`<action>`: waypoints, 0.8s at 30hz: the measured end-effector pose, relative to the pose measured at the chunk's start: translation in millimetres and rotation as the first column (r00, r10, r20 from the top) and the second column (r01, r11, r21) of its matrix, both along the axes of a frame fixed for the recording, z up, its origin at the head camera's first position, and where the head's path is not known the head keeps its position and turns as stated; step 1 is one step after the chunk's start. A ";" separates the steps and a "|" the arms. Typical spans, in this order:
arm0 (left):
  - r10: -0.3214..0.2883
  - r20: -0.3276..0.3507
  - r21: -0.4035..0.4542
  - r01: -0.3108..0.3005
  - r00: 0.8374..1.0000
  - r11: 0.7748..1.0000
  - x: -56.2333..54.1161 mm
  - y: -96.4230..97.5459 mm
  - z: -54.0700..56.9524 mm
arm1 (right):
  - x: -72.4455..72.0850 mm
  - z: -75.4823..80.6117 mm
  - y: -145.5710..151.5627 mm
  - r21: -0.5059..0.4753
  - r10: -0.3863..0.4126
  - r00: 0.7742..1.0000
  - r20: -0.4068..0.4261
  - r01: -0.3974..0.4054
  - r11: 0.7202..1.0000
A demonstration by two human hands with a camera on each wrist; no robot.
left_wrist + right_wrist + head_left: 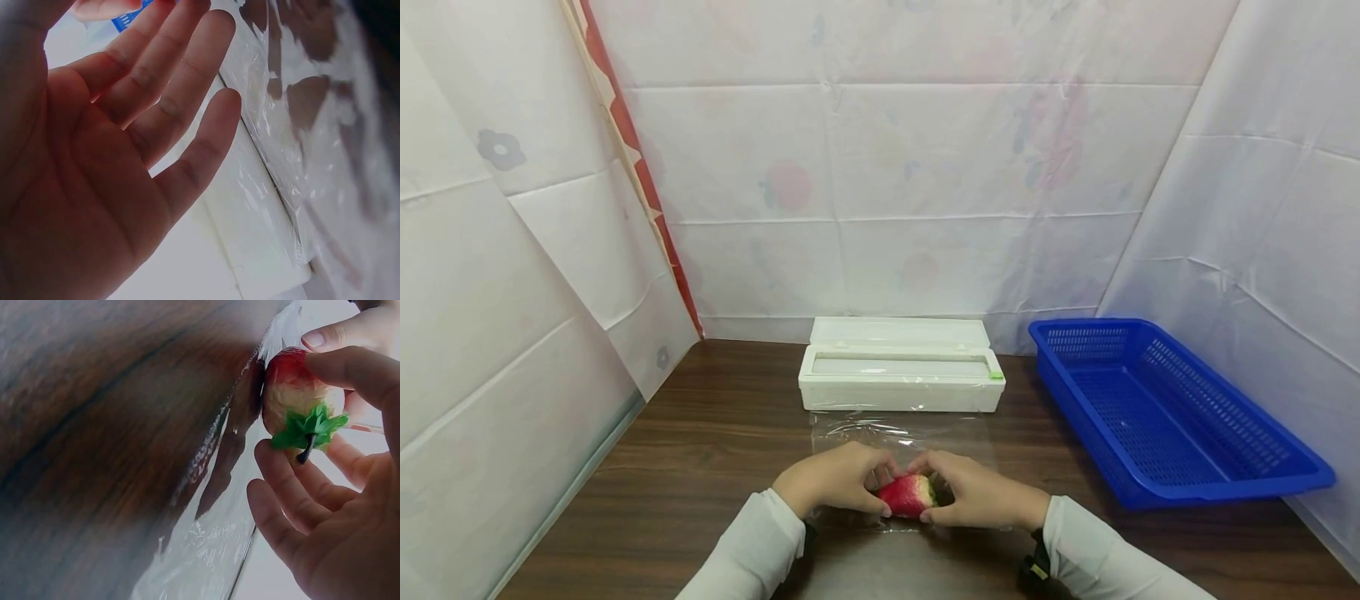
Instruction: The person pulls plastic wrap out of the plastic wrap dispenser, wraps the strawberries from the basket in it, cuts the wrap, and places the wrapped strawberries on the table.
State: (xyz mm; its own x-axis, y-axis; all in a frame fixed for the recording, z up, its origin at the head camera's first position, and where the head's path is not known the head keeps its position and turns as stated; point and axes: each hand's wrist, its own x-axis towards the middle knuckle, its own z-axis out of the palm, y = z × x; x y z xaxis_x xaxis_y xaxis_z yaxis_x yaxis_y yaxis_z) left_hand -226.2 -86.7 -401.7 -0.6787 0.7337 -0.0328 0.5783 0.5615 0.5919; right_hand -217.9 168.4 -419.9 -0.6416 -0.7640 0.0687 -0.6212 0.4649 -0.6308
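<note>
A toy strawberry (pixel 908 496), red with a pale yellowish end, lies sideways over a sheet of clear plastic wrap (pixel 842 429) on the table. My left hand (pixel 846 479) pinches its red tip from the left, thumb in front and fingers behind. From the other side my right hand (pixel 977 492) grips the pale leafy end between thumb and fingers. Green leaves (pixel 312 428) and a dark stem show in the right wrist view, facing the right palm. In the left wrist view the left palm (pixel 94 181) hides the fruit.
Behind the hands stands a white wrap dispenser box (pixel 898 396) with its lid raised and a green slider (pixel 996 375) at the right; the film runs from it toward me. A blue plastic basket (pixel 1082 433) sits at the right. Pale cloth walls (pixel 880 167) enclose the brown wooden table (pixel 700 467).
</note>
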 end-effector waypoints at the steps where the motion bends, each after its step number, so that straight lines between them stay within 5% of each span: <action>1: 0.000 -0.005 -0.004 -0.001 1.000 1.000 0.0 -0.1 -0.2 | 0.1 0.0 0.2 0.000 -0.002 1.000 0.006 0.002 1.000; 13: 0.003 -0.012 -0.035 -0.004 1.000 0.999 -0.6 -3.5 -1.9 | 1.6 3.8 3.6 0.007 -0.012 0.998 0.060 0.011 1.000; 24: 0.014 0.018 -0.017 -0.014 1.000 1.000 1.0 -8.8 5.0 | -0.9 4.9 12.8 0.007 -0.035 0.999 0.020 0.035 0.999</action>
State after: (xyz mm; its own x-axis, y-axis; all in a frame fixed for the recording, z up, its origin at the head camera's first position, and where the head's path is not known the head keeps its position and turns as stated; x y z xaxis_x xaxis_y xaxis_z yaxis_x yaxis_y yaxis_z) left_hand -225.1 -95.5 -396.7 -0.6879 0.7235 -0.0578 0.5596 0.5795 0.5924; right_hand -218.8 181.2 -415.1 -0.6692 -0.7414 0.0499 -0.5914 0.4907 -0.6399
